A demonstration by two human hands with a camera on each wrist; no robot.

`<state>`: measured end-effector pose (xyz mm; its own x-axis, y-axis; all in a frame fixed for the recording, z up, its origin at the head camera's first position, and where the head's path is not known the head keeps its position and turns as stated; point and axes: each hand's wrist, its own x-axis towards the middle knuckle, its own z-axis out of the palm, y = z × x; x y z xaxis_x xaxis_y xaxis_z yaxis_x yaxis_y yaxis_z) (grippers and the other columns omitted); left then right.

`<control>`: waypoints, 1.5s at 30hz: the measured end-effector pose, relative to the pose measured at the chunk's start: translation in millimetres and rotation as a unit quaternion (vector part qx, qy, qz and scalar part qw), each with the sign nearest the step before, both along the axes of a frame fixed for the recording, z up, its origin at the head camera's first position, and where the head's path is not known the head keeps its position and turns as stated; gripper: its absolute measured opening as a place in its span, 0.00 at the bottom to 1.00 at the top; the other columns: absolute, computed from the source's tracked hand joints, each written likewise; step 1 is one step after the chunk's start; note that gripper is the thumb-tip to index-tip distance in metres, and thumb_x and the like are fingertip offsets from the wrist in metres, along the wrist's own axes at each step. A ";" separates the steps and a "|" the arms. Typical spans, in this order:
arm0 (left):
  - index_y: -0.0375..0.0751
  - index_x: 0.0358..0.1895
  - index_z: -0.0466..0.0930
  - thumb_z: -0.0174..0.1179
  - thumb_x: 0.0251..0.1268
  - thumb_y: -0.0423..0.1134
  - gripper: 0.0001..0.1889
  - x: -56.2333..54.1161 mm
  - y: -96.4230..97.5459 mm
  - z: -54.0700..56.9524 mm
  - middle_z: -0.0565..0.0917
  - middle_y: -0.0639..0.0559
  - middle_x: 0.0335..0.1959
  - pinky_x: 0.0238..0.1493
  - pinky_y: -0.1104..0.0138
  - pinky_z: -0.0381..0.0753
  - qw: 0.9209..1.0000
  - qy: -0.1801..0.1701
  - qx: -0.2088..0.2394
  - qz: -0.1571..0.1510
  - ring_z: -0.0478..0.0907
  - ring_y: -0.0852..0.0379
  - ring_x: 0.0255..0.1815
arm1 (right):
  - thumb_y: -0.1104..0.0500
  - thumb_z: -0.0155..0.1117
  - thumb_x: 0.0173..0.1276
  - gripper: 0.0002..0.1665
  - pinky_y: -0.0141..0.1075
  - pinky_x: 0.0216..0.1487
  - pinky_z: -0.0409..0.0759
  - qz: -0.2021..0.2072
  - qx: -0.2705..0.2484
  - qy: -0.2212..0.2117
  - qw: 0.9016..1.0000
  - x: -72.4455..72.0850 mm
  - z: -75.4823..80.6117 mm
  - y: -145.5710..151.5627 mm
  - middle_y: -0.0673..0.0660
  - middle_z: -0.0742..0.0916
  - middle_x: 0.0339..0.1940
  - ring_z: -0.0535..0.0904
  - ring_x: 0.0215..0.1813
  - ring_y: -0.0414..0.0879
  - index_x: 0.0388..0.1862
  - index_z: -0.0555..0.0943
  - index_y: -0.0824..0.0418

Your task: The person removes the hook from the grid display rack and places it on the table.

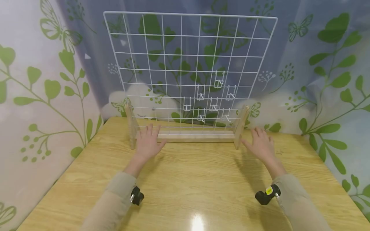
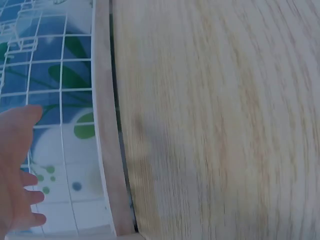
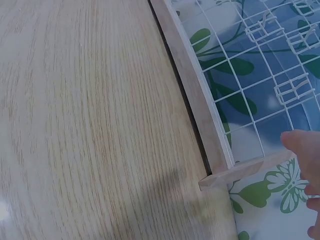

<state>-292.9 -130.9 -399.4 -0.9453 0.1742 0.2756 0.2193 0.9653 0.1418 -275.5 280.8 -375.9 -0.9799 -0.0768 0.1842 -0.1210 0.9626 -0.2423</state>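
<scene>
Head view: a white wire rack (image 1: 198, 55) stands upright towards the back of the worktop (image 1: 185, 179), held in a wooden stand (image 1: 185, 138), with printed cloth (image 1: 52, 96) behind it. Seven hooks (image 1: 213, 106) hang on its lower right part. From where I stand, the left hand (image 1: 148, 142) is at the left end of the stand, its fingers spread and pinching nothing. The right hand (image 1: 262, 144) is just outside the stand's right leg (image 1: 242, 126), fingers parted too. Whether either hand touches the wood I cannot tell.

Left wrist view: the thumb sits well apart from three fingertips, all of them in front of the mesh, nothing pinched between. For steadying or shifting the rack, I judge the solid wood a better hold than the thin wires, which may flex.

Right wrist view: the thumb overlaps the far end of the right leg, though I cannot tell if it presses there. The other fingers are partly cut off, so their full spread is hidden. Equal, gentle pressure low on both sides would probably serve best; a one-sided push could twist the stand, and a jolt might unseat the hooks.
</scene>
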 end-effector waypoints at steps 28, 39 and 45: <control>0.27 0.56 0.66 0.51 0.66 0.50 0.28 -20.4 -92.7 58.2 0.75 0.32 0.48 0.48 0.50 0.72 0.937 0.015 0.325 0.124 0.73 0.38 0.47 | 0.56 0.52 0.70 0.20 0.51 0.41 0.75 0.058 -0.123 0.078 0.988 -4.7 30.3 -19.4 0.67 0.83 0.42 0.79 0.40 0.59 0.53 0.76 0.70; 0.27 0.61 0.61 0.52 0.66 0.50 0.32 -29.0 -105.1 66.5 0.71 0.30 0.54 0.53 0.49 0.69 0.921 -0.033 0.371 0.119 0.69 0.36 0.54 | 0.56 0.50 0.71 0.21 0.54 0.46 0.73 0.069 -0.120 0.073 0.988 -7.3 44.2 -20.1 0.68 0.81 0.48 0.78 0.45 0.62 0.53 0.76 0.70; 0.25 0.60 0.63 0.51 0.67 0.49 0.30 -36.6 -106.1 69.7 0.70 0.30 0.55 0.55 0.50 0.69 0.916 -0.035 0.387 0.096 0.68 0.36 0.55 | 0.55 0.48 0.72 0.22 0.54 0.47 0.73 0.075 -0.127 0.060 0.987 -8.2 47.6 -19.4 0.69 0.80 0.50 0.77 0.47 0.63 0.55 0.74 0.70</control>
